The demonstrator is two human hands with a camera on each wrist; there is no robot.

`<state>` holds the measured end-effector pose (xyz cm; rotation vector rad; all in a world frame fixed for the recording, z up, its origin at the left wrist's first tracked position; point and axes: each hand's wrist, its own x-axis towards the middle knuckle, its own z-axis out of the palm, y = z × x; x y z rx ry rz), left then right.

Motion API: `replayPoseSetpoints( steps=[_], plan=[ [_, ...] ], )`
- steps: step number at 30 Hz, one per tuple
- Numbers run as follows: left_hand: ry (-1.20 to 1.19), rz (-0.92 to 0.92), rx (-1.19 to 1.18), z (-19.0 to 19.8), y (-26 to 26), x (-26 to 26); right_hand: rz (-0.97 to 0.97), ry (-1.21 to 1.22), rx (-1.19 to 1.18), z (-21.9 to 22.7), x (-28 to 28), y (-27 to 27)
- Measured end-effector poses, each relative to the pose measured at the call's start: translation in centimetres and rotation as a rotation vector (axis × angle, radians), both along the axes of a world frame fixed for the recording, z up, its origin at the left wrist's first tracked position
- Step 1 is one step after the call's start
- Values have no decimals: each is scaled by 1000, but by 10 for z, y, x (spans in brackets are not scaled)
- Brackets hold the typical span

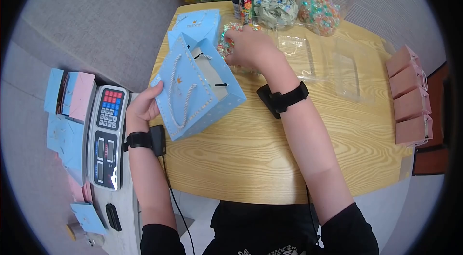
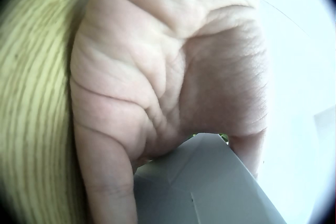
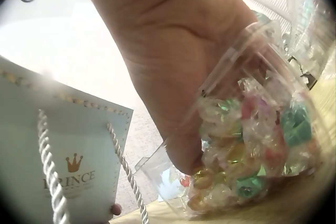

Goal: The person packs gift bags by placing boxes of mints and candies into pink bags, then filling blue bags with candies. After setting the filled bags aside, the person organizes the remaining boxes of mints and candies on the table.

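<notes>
My left hand [image 1: 144,103] grips the side of a blue paper bag [image 1: 185,105], thumb on its front panel. The bag leans over the table, its mouth and white rope handles showing. In the left wrist view the palm [image 2: 157,77] wraps the bag's edge [image 2: 205,182]. My right hand [image 1: 255,50] reaches into a clear plastic box of wrapped candies [image 1: 236,28], right of the bag. In the right wrist view the thumb side of the hand [image 3: 178,77] dips among the candies [image 3: 247,145]; the other fingertips are hidden, so whether they hold any candy cannot be told.
Another blue bag [image 1: 195,22] lies behind. Clear jars hold crumpled wrapped pieces [image 1: 277,6] and colourful candies [image 1: 320,11], beside a yellow-lidded tube [image 1: 246,2]. Clear plastic boxes [image 1: 296,55] sit right, pink bags [image 1: 410,98] at the far edge. A scale [image 1: 108,134] stands left.
</notes>
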<state>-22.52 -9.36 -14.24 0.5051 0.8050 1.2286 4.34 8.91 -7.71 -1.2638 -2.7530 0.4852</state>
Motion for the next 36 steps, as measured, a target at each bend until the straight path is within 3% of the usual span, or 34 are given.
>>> replayPoseSetpoints(
  steps=[21,30,36],
  plan=[
    [88,43,-47,1,0,1,15,298,76,-26,-2,26],
    [91,36,-48,4,0,2,-49,345,-48,-6,5,19],
    [78,6,-36,5,1,2,-39,411,43,-14,4,25]
  ],
)
